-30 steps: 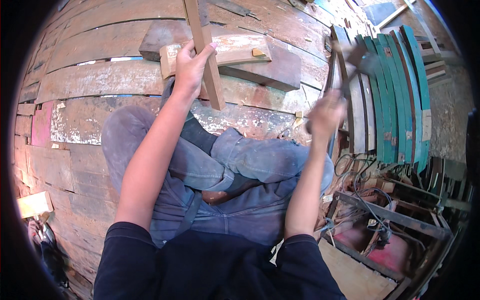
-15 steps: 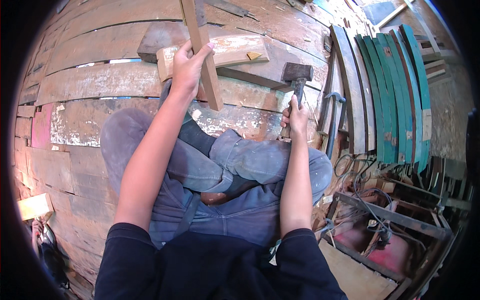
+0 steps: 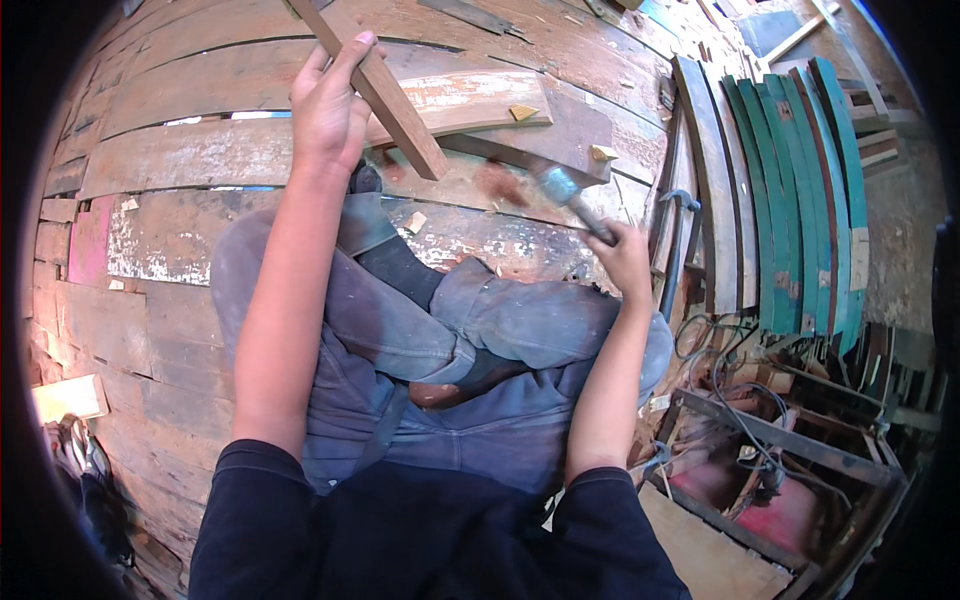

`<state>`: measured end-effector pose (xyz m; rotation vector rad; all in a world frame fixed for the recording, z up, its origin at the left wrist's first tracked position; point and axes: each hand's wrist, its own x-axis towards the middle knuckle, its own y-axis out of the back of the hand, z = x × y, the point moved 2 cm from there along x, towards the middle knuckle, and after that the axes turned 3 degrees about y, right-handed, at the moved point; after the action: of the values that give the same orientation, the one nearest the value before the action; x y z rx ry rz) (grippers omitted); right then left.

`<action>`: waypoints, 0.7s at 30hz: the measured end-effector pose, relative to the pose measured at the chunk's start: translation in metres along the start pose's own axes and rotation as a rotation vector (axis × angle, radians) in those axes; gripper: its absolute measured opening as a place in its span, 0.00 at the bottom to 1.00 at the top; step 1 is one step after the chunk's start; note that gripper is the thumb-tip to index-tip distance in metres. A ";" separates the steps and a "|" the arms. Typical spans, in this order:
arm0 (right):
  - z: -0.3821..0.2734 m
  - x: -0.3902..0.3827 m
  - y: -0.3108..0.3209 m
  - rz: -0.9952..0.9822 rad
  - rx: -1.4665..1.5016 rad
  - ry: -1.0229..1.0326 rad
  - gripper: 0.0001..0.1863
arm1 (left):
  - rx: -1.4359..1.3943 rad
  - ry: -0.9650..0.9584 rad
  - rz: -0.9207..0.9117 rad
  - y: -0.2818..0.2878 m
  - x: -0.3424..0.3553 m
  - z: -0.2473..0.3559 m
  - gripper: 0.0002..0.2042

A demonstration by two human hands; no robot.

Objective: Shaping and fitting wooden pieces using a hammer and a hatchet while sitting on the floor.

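My left hand, at the upper left, is closed around a narrow wooden strip that slants across a pale, paint-flecked board. That board lies over a thicker dark timber. A small wedge-shaped chip sits on the pale board. My right hand grips the handle of a hammer, whose blurred head is tilted toward the timber's lower edge. My legs are crossed beneath my forearms on the plank floor.
Green and bare curved slats are stacked at the right, beside a second hammer-like tool. Cables and a rusty metal frame lie at lower right. Loose scraps and a light board lie on the floor.
My left hand has moved left and up, tilting the strip more steeply. The hammer came down from farther right, and its head now leans left. Another chip shows at the timber's right end.
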<state>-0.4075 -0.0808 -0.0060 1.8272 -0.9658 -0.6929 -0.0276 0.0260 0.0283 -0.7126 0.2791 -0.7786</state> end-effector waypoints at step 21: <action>-0.135 0.052 -0.188 -0.374 -0.007 0.562 0.19 | -0.034 0.039 0.037 0.003 0.001 -0.014 0.15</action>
<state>-0.2139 -0.0127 -0.1238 2.0582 -0.2559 -0.3567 -0.0318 0.0207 0.0160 -0.7227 0.3406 -0.7544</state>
